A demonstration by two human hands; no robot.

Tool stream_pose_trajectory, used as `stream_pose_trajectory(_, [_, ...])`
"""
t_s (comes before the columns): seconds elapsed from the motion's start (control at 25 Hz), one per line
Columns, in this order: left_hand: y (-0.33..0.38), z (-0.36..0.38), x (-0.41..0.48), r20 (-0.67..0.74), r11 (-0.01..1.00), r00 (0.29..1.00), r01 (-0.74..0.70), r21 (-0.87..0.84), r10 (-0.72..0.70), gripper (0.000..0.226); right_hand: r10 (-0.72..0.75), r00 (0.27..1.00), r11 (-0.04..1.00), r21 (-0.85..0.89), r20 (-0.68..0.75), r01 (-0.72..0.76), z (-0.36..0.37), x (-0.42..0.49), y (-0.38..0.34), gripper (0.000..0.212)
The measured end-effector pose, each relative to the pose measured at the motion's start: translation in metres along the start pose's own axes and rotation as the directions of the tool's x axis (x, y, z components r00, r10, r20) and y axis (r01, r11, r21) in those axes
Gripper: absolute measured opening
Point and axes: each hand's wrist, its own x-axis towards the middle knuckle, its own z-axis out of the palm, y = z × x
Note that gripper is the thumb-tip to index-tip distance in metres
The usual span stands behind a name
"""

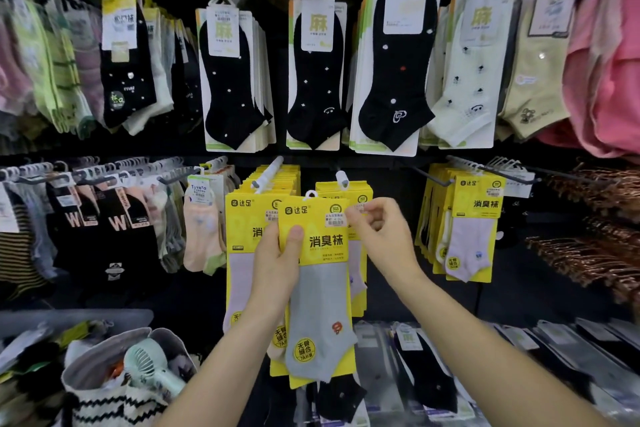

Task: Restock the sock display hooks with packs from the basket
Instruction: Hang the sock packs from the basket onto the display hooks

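**A:** Nearest us, the left forearm point(211, 374) comes up from 6 o'clock and the right forearm point(502, 354) from 5. Which step is this?

**B:** Hanging, I'd say. One grey sock pack point(322, 308) is out of the basket point(104, 406), which sits at 7 o'clock with a mint hand fan point(149, 367) in it. The pack is held dead centre, in front of the yellow display packs point(242, 218). Its white hanger loop point(310, 194) is on nothing yet.

**A:** And the grips?

**B:** The left grip point(277, 263) clasps the pack's left edge, thumb flat across the yellow card. The right grip point(381, 236) is narrow, with fingers curled at the card's top corner by the price sticker point(335, 220). It looks like a pinch, though the contact is partly hidden.

**A:** Next move?

**B:** The white-tipped hook point(341, 178) stands at 1 o'clock from the loop, just beside it. My guess is to lift the pack, thread the loop over that tip and slide it back against the row.

**A:** How does the pack look?

**B:** It has a bright yellow card with bold black characters and a flat grey ankle sock with a small orange motif point(335, 328). A round yellow sticker point(304, 350) sits near the toe. It is probably thin and bendy.
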Motion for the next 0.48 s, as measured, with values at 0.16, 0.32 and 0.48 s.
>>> stream_pose_trajectory(0.16, [0.000,0.015,-0.005,0.028,0.999,0.999,0.031,-0.028,-0.030,0.007,0.063,0.995,0.997,0.037,0.071,-0.065,-0.004,-0.002,-0.008,0.021])
stream_pose_trajectory(0.32, [0.000,0.017,-0.006,0.042,0.999,0.998,0.044,-0.024,-0.043,0.014,0.128,0.991,0.989,0.075,0.039,-0.131,-0.016,-0.001,-0.006,0.018])
stream_pose_trajectory(0.48, [-0.001,0.015,-0.005,0.016,0.998,0.999,0.036,0.060,-0.037,0.024,0.101,0.992,0.993,0.055,0.078,-0.105,-0.020,-0.002,-0.008,0.018])
